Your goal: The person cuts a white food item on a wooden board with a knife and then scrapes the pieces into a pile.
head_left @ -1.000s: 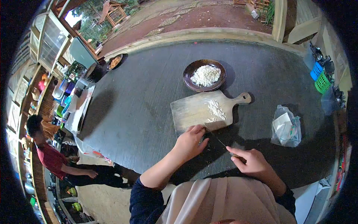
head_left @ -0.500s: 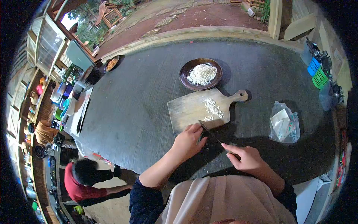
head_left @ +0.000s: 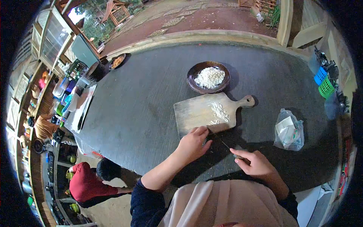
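A wooden cutting board (head_left: 193, 109) with a handle at its right lies in front of me, with thin white shreds (head_left: 219, 112) on its right half. My left hand (head_left: 196, 142) rests at the board's near edge, fingers bent together; what they hold, if anything, is hidden. The knife (head_left: 225, 144) is in my right hand (head_left: 254, 162), its blade slanting up and left toward my left fingertips. Just beyond the board stands a dark round plate (head_left: 193, 80) heaped with white shreds (head_left: 210, 77).
A clear plastic bag (head_left: 289, 130) with white contents lies at the right. Blue (head_left: 320, 75) and green baskets (head_left: 326, 88) stand at the right edge. A bowl of orange food (head_left: 117, 62) is far left. A person in red (head_left: 85, 181) bends beside the shelves at lower left.
The view has shifted slightly, so the table things appear a little lower and farther right. The person in red has turned toward the shelves. My right hand still holds the knife.
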Demonstrator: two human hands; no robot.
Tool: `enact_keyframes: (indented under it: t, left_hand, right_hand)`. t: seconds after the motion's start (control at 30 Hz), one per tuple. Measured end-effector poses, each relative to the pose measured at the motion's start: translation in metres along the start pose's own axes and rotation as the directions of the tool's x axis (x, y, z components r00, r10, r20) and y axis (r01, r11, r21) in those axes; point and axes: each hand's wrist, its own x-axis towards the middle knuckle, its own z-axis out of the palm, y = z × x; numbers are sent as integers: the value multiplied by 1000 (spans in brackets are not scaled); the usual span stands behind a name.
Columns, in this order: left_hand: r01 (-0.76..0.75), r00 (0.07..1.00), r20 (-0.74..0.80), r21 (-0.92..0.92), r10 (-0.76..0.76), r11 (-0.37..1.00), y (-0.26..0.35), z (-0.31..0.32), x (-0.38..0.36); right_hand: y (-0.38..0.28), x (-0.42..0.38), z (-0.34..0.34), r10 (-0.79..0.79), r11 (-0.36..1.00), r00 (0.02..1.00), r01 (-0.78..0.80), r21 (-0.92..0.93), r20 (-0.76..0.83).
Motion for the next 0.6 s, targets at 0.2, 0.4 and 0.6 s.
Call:
enact_keyframes:
  t: [0.2,0.4,0.6]
  left_hand:
    - [17,1000,7,-15,-17,1000,-1,2,0]
    - [23,1000,8,-4,-23,1000,2,1,0]
    - [4,1000,6,-7,-4,1000,4,0,1]
  right_hand:
    - [-8,-1,-6,58,998,997,-57,-24,47]
    - [-4,0,1,68,993,997,-64,-102,36]
    - [4,5,17,-53,973,997,40,-229,-53]
